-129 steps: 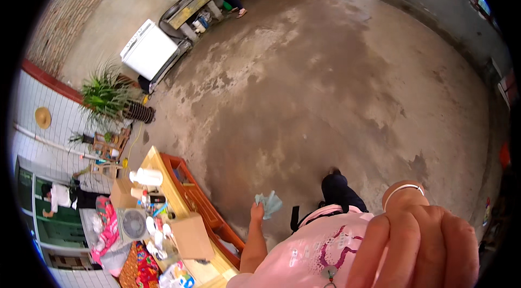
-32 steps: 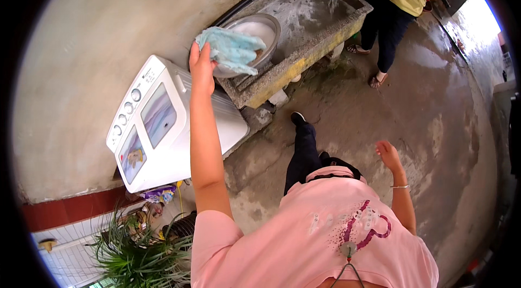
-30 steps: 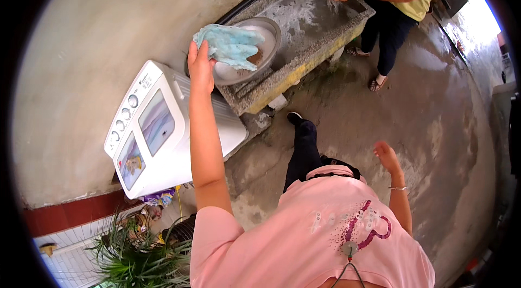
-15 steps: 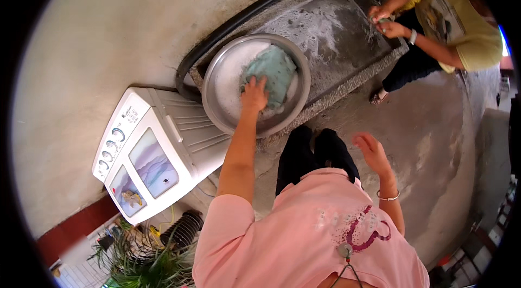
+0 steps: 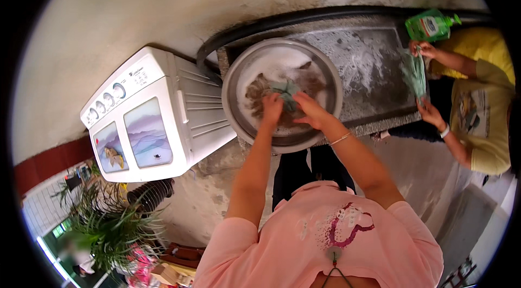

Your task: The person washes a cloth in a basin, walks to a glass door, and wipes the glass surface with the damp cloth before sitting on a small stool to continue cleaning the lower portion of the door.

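Note:
A wide metal basin [image 5: 337, 93] holds foamy, brownish water. Bunched in its middle lies a wet green cloth [image 5: 285, 93]. My left hand [image 5: 273, 108] is closed on the cloth's left side. From the right, my right hand [image 5: 312, 110] reaches in with its thumb spread apart and its fingertips touching the cloth; it does not grip it visibly. Dark patches in the water [image 5: 258, 90] lie around the cloth; whether they are fabric or murky water I cannot tell.
The basin stands on a stone sink [image 5: 374, 117] with suds in it. Left of it is a white twin-tub washing machine [image 5: 182, 120]. A black hose [image 5: 282, 18] runs along the wall. At right, a co-worker [image 5: 472, 103] stretches a pale green cloth [image 5: 415, 74] beside a green bottle [image 5: 429, 26].
My right hand has come from beside my body into the basin. The green cloth, spread out before, is now bunched between my hands. The view has turned; the co-worker now stretches a cloth.

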`<state>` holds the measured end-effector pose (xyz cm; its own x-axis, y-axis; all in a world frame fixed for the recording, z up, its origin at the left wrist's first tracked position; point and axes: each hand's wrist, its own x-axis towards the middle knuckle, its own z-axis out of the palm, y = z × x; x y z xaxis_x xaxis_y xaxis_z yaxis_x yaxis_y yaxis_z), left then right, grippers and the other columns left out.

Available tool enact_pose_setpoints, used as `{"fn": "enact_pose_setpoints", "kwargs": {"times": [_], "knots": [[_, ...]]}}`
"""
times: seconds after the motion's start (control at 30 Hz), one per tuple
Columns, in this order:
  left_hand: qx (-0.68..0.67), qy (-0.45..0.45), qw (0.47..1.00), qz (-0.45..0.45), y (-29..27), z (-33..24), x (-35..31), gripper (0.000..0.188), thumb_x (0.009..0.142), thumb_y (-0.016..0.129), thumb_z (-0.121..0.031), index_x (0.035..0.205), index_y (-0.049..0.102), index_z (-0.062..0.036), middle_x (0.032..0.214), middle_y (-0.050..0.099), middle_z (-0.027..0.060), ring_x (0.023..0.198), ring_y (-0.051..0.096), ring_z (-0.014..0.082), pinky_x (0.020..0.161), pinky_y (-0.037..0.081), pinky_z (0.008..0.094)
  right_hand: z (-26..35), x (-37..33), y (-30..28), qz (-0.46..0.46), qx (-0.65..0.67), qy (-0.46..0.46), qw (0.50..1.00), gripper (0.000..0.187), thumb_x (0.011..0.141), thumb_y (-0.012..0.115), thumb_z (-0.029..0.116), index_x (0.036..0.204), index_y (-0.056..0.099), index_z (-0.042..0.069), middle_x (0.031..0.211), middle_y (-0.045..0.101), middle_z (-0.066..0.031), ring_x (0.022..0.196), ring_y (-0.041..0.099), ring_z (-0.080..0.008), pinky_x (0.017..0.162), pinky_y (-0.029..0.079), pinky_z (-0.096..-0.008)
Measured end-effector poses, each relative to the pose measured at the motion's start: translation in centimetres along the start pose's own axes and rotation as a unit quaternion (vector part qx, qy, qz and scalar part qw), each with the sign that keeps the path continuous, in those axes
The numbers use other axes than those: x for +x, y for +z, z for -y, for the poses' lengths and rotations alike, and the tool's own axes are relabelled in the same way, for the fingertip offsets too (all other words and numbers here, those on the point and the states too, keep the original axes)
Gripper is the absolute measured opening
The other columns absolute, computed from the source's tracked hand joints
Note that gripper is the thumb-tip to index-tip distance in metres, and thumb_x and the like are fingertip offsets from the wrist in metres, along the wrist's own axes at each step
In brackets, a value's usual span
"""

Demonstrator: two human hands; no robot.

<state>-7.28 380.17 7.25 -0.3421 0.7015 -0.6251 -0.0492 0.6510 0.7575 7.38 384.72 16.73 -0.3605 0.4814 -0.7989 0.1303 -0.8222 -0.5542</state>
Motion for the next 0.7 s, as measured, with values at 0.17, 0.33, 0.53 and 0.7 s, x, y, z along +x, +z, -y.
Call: {"fn": "enact_pose_setpoints", "kwargs": {"times": [0.17, 0.33, 0.53, 0.7], "knots": [[-0.223, 0.094, 0.968, 0.068, 4.5, -9.1, -8.9, 0.014, 0.078, 0.053, -0.016, 0.082, 0.05, -0.0023, 0.103, 0.043, 0.0035, 0.095, 0.045, 0.0149, 0.073, 0.039, 0.0299, 0.0, 6.5, -2.7, 0.158, 0.306, 0.158, 0.926, 0.059, 0.088, 0.051, 0.037, 0.134, 0.03, 0.008, 0.128, 0.042, -0.0147, 0.122, 0.039, -0.0294, 0.094, 0.041, -0.0446], [-0.117, 0.357, 0.926, -0.041, 6.3, -9.5, -10.2, 0.01, 0.074, 0.057, -0.007, 0.072, 0.051, 0.0, 0.084, 0.05, 0.0092, 0.073, 0.049, 0.0228, 0.066, 0.04, 0.0326, 2.4, 2.5, -0.8, 0.212, 0.363, -0.029, 0.907, 0.033, 0.091, 0.045, 0.01, 0.122, 0.043, -0.001, 0.108, 0.053, -0.0184, 0.102, 0.055, -0.0295, 0.086, 0.05, -0.0336], [0.063, 0.516, 0.83, -0.2, 5.1, -11.0, -7.3, 0.015, 0.077, 0.056, -0.011, 0.066, 0.055, -0.0011, 0.068, 0.053, 0.0126, 0.067, 0.051, 0.0302, 0.066, 0.042, 0.0386, 1.7, -0.6, -1.3, 0.186, 0.167, -0.167, 0.954, 0.035, 0.091, 0.041, 0.005, 0.126, 0.042, -0.001, 0.112, 0.052, -0.0168, 0.101, 0.055, -0.0262, 0.09, 0.047, -0.0349], [0.362, 0.39, 0.831, -0.162, -0.2, -5.7, -0.9, 0.012, 0.083, 0.053, -0.013, 0.086, 0.063, -0.0069, 0.094, 0.055, 0.0152, 0.088, 0.052, 0.0332, 0.071, 0.043, 0.042, 1.5, -2.2, 0.0, 0.06, 0.181, -0.039, 0.981, 0.043, 0.093, 0.041, 0.015, 0.132, 0.034, -0.001, 0.131, 0.039, -0.018, 0.118, 0.044, -0.0274, 0.094, 0.044, -0.0394]]}}
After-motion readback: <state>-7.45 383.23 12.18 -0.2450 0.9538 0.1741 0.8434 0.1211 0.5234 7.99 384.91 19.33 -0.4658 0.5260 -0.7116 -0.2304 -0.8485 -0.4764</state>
